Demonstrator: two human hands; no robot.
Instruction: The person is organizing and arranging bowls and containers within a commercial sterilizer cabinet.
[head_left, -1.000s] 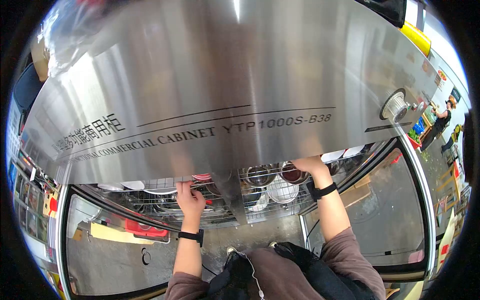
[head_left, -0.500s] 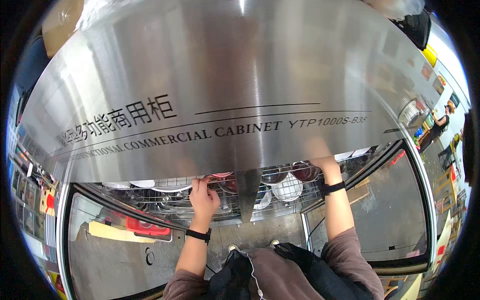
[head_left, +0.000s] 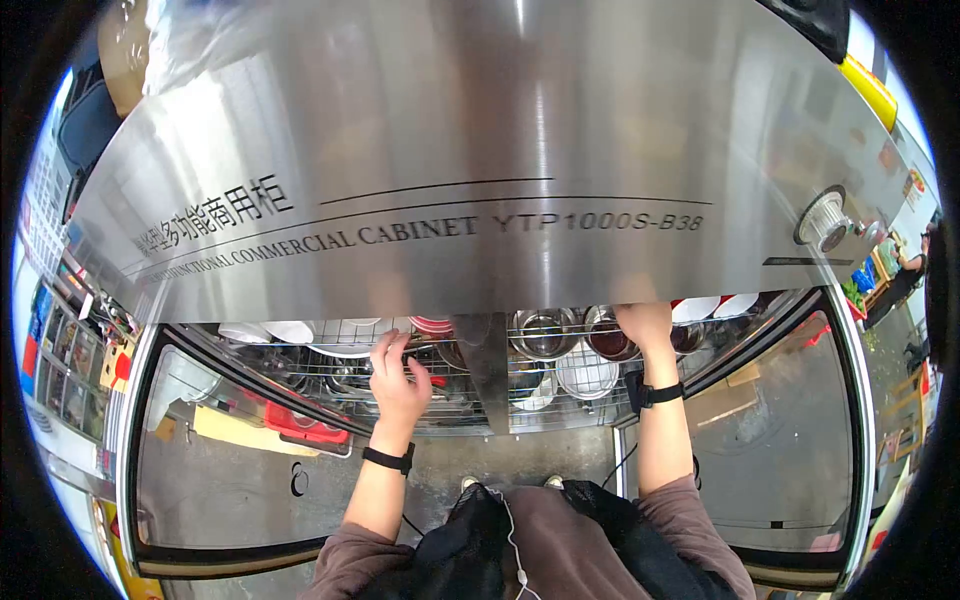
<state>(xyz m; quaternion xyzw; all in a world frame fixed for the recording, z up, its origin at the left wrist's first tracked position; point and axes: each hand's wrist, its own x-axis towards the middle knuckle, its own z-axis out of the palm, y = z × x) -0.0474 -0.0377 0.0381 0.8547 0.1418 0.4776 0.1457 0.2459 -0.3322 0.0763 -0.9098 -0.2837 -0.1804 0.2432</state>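
Cabinet racks (head_left: 455,385) hold bowls (head_left: 547,335) near both hands (head_left: 401,388) (head_left: 647,324).

Your right hand (head_left: 645,324) hid its fingertips behind the steel panel (head_left: 480,120); the plastic bag (head_left: 205,40) ran off the top; the person (head_left: 903,283) far right was clipped!

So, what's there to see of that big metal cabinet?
The cabinet looks like brushed metal in front, lettered "COMMERCIAL CABINET YTP1000S-B38", with a dial near its right end. Its two glass-looking doors stand open; wire racks inside hold bowls and dishes. The left hand and right hand are at the racks; contact is unclear.
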